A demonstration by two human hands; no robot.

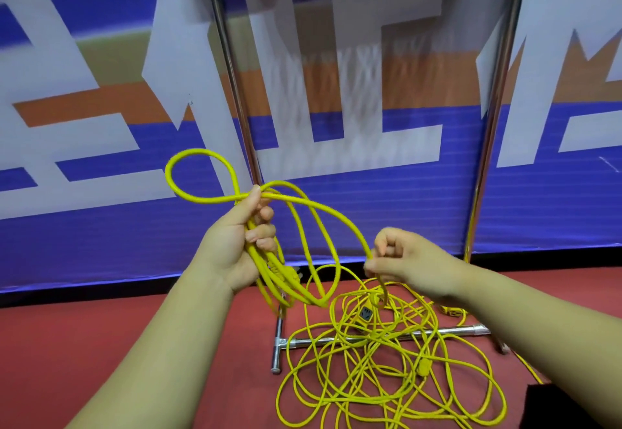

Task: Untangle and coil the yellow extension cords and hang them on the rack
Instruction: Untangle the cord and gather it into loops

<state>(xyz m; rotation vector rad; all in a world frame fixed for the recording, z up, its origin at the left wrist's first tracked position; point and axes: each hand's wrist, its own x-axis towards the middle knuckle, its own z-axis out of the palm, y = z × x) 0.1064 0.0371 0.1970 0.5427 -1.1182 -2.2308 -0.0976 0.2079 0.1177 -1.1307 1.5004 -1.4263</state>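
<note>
The left hand [235, 243] held some loops of yellow cord [267, 277], its fingers curled round them; one loop stood out toward ten o'clock. The right hand [404, 263] pinched the running strand between thumb and fingertips. The rest lay as a tangle [387, 361] on the red floor at five o'clock, across the foot of the rack [235, 92]. I judged that a strong pull could tighten a knot there, or catch the socket [366, 313] on the bar. The banner [370, 200] behind showed large white characters, cut off; I could not read them.

A yellow cord [266, 272] is gathered in raised loops, one strand arcing right; more cords [387, 363] lie tangled on the floor [50, 344] across the base bar of the metal rack [233, 85].
</note>
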